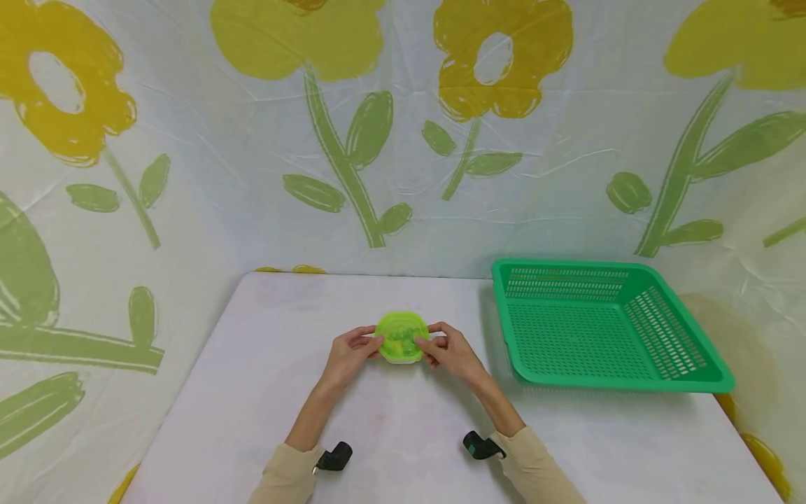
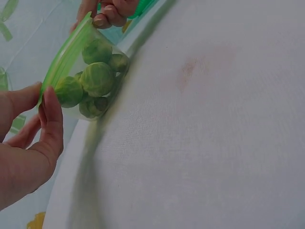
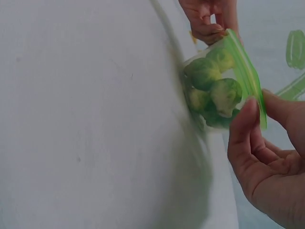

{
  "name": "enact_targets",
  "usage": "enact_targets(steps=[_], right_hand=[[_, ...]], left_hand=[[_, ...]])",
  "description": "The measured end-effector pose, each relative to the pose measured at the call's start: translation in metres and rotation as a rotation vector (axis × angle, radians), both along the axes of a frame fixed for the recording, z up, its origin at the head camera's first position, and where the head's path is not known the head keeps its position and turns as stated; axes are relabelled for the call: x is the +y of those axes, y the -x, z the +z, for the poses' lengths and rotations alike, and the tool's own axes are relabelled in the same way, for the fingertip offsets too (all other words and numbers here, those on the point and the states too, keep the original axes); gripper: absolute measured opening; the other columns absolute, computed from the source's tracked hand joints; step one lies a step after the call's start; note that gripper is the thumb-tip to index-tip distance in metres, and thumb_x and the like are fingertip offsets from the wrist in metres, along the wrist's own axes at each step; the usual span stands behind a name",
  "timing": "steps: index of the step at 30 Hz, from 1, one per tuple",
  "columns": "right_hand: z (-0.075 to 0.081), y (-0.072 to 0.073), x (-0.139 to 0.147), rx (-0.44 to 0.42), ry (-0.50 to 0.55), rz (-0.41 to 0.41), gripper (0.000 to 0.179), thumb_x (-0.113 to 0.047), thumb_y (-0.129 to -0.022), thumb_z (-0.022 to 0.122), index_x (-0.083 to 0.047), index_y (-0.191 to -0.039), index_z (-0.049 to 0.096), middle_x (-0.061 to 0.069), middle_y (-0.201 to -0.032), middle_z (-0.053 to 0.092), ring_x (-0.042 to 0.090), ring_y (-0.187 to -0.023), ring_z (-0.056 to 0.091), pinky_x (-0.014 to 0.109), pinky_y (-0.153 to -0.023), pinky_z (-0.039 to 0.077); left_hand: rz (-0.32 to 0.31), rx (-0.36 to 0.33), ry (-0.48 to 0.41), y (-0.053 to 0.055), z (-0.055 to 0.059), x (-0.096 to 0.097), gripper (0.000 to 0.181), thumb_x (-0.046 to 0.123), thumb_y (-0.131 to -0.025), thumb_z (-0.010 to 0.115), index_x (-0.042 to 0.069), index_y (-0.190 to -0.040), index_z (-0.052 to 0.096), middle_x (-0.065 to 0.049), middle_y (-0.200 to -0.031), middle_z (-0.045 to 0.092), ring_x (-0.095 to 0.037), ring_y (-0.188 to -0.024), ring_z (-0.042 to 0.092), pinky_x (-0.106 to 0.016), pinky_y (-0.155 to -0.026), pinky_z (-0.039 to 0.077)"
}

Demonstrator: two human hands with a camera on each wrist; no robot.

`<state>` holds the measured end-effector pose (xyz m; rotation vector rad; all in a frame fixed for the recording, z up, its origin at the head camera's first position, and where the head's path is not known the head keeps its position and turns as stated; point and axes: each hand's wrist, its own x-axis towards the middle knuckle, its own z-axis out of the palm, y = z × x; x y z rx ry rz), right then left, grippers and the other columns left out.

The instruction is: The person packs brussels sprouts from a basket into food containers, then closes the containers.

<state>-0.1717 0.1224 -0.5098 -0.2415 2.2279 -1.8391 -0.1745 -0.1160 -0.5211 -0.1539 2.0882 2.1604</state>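
A small see-through food container with a translucent lime-green lid is at the middle of the table. Several Brussels sprouts show through its clear wall in both wrist views. My left hand pinches the lid's left edge between thumb and fingers. On the opposite side, my right hand pinches the right edge the same way. From the right wrist, the container's sprouts appear packed close below the green rim. Parts of the fingers are hidden behind the lid.
A large green plastic basket with perforated walls stands to the right on the white table. Behind the table hangs a white cloth printed with yellow flowers. A black wrist camera is strapped at the left sleeve, another at the right.
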Motion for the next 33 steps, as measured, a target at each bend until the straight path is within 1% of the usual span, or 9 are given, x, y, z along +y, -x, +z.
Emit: enact_targets(steps=[4,8,10,15,17,21,26,30,33], right_hand=[[0.001,-0.002,0.003,0.036,-0.076,-0.019,0.033,-0.019,-0.105,0.063,0.006,-0.126,0.058,0.024,-0.087,0.068,0.025,-0.071,0.063,0.032,-0.067,0.056],[0.004,-0.004,0.006,0.115,-0.136,-0.082,0.020,-0.016,-0.104,0.064,0.000,-0.116,0.065,0.023,-0.089,0.069,0.030,-0.071,0.065,0.035,-0.066,0.057],[0.006,-0.004,0.009,0.166,-0.155,-0.105,0.015,-0.012,-0.102,0.066,-0.001,-0.111,0.065,0.022,-0.088,0.068,0.030,-0.070,0.065,0.034,-0.064,0.057],[0.011,-0.006,0.016,0.306,-0.227,-0.150,0.006,-0.003,-0.097,0.069,-0.001,-0.100,0.065,0.009,-0.082,0.065,0.022,-0.069,0.064,0.025,-0.063,0.054],[0.014,-0.006,0.019,0.376,-0.250,-0.153,0.006,-0.002,-0.096,0.069,0.000,-0.098,0.064,0.005,-0.081,0.064,0.018,-0.070,0.063,0.024,-0.065,0.053],[0.025,-0.009,0.027,0.503,-0.279,-0.120,0.006,-0.001,-0.096,0.069,0.001,-0.097,0.064,0.003,-0.082,0.063,0.017,-0.075,0.060,0.025,-0.068,0.053],[0.041,-0.013,0.040,0.667,-0.347,-0.072,0.006,0.001,-0.096,0.070,0.002,-0.098,0.064,0.003,-0.086,0.063,0.018,-0.079,0.061,0.030,-0.069,0.055],[0.048,-0.013,0.053,0.877,-0.413,-0.102,0.014,0.008,-0.089,0.074,0.000,-0.097,0.066,0.005,-0.086,0.065,0.017,-0.079,0.062,0.034,-0.068,0.056],[0.052,-0.012,0.066,1.026,-0.457,-0.133,0.020,0.012,-0.083,0.077,0.000,-0.096,0.066,0.008,-0.088,0.065,0.019,-0.081,0.063,0.034,-0.069,0.055]], left_hand=[[0.009,-0.010,0.013,-0.003,0.001,-0.003,0.034,0.013,-0.096,0.074,-0.006,-0.124,0.069,-0.009,-0.091,0.073,-0.019,-0.079,0.071,-0.030,-0.078,0.059],[0.047,0.027,0.044,-0.003,0.006,-0.007,0.031,0.015,-0.099,0.071,-0.008,-0.121,0.070,-0.013,-0.092,0.074,-0.019,-0.077,0.069,-0.026,-0.073,0.059],[0.062,0.041,0.054,-0.002,0.008,-0.009,0.029,0.013,-0.099,0.071,-0.008,-0.119,0.070,-0.016,-0.093,0.074,-0.019,-0.076,0.068,-0.025,-0.070,0.058],[0.077,0.075,0.070,0.001,0.013,-0.016,0.026,0.008,-0.099,0.069,-0.009,-0.118,0.070,-0.024,-0.098,0.072,-0.019,-0.074,0.066,-0.022,-0.065,0.057],[0.075,0.091,0.088,0.001,0.016,-0.019,0.025,0.008,-0.099,0.069,-0.010,-0.117,0.070,-0.026,-0.098,0.071,-0.019,-0.073,0.065,-0.021,-0.065,0.056],[0.078,0.123,0.151,0.000,0.021,-0.025,0.024,0.011,-0.099,0.070,-0.009,-0.113,0.072,-0.025,-0.096,0.070,-0.019,-0.072,0.064,-0.020,-0.063,0.055],[0.068,0.156,0.247,-0.001,0.029,-0.035,0.024,0.016,-0.100,0.070,-0.005,-0.110,0.074,-0.022,-0.096,0.070,-0.037,-0.083,0.066,-0.020,-0.065,0.055],[0.053,0.193,0.351,-0.001,0.038,-0.046,0.023,0.019,-0.101,0.069,-0.001,-0.110,0.075,-0.022,-0.100,0.071,-0.043,-0.090,0.066,-0.021,-0.069,0.055],[0.063,0.250,0.456,0.000,0.042,-0.054,0.021,0.020,-0.101,0.069,0.001,-0.108,0.076,-0.018,-0.098,0.073,-0.034,-0.089,0.068,-0.021,-0.072,0.054]])
